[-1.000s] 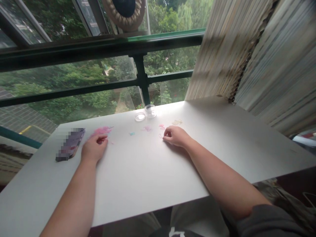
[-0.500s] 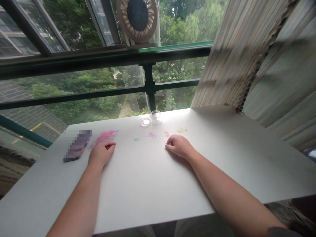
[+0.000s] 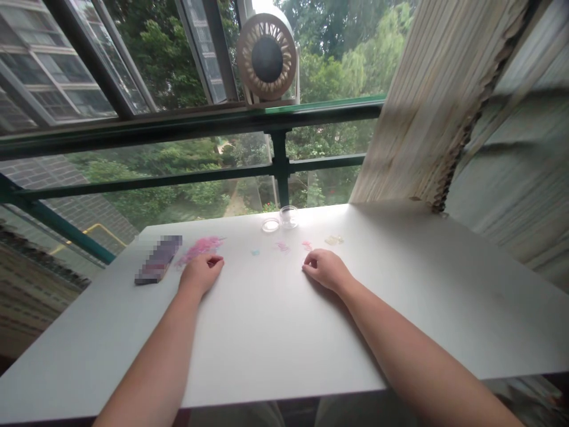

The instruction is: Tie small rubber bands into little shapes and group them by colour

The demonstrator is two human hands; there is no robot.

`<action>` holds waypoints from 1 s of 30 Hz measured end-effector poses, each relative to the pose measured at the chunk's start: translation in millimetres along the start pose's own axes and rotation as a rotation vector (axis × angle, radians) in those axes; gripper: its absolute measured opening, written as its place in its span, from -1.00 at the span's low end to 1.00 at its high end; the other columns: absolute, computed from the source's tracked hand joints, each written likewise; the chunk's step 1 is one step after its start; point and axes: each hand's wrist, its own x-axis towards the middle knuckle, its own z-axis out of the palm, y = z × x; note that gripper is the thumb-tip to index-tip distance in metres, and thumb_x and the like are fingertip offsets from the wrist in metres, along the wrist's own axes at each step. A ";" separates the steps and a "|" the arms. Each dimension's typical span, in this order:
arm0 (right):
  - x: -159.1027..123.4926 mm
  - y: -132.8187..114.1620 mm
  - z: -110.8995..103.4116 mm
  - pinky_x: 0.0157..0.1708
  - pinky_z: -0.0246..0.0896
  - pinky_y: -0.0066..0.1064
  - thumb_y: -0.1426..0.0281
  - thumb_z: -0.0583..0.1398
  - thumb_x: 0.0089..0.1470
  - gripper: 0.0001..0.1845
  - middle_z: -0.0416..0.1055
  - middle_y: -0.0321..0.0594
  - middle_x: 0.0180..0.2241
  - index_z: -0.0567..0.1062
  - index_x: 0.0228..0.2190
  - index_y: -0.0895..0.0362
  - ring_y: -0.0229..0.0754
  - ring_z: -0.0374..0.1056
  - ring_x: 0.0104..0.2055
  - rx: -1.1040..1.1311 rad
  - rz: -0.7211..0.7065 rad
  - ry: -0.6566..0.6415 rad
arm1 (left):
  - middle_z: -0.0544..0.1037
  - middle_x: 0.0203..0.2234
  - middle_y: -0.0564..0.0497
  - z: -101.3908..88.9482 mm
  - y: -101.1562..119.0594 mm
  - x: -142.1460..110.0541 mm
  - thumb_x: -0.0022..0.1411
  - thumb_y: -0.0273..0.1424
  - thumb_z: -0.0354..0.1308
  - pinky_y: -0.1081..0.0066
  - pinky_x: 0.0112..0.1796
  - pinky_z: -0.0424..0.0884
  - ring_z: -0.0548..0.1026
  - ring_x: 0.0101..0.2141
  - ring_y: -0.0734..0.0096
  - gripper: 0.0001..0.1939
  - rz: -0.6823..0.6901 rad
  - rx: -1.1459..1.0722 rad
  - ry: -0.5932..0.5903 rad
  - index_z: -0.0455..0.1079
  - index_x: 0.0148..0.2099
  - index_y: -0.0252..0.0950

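My left hand rests on the white table, thumb and fingers pinched together. It lies at the near edge of a loose pile of small pink and purple pieces. Across the table, my right hand is also pinched; whatever its fingertips may hold is too small to make out. Just beyond it lie a few reddish-pink pieces and a pale yellow group. Between the hands are a light purple group and a small teal one. Their exact kind is too blurred to tell.
A clear round container stands near the table's far edge, with a clear round lid beside it. A phone, partly pixelated, lies at the left. Behind are a green railing, a round fan and a striped curtain.
The view has shifted, so the scene sits lower and further right. Both hands stay pinched near the same groups. A faint pale piece by my right fingertips no longer shows.
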 end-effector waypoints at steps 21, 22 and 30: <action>5.8 11.4 -2.3 -0.37 0.11 -0.47 0.41 0.10 -0.01 -0.79 0.51 -0.25 -0.37 0.56 -0.41 0.08 -0.24 0.33 -0.36 0.078 -0.056 -0.053 | 0.56 -0.28 -0.07 5.4 6.9 3.3 0.01 -0.53 -0.04 0.36 -0.17 0.37 0.48 -0.25 0.27 -0.66 0.155 -0.007 0.175 0.48 -0.21 -0.32; 6.2 11.7 -2.6 -0.36 0.12 -0.47 0.42 0.10 0.00 -0.78 0.51 -0.26 -0.36 0.57 -0.41 0.08 -0.24 0.34 -0.36 0.084 -0.056 -0.059 | 0.56 -0.29 -0.06 7.1 14.8 1.9 0.02 -0.52 -0.05 0.37 -0.16 0.37 0.48 -0.25 0.28 -0.67 0.192 -0.026 0.179 0.48 -0.21 -0.33; 10.3 14.6 -2.9 -0.38 0.11 -0.46 0.46 0.09 -0.03 -0.78 0.50 -0.28 -0.42 0.54 -0.40 0.08 -0.24 0.32 -0.41 0.096 -0.022 -0.030 | 0.52 -0.22 -0.07 33.6 97.5 -0.8 0.11 -0.31 0.04 0.25 -0.10 0.27 0.41 -0.15 0.18 -0.72 0.430 0.067 0.038 0.49 -0.17 -0.21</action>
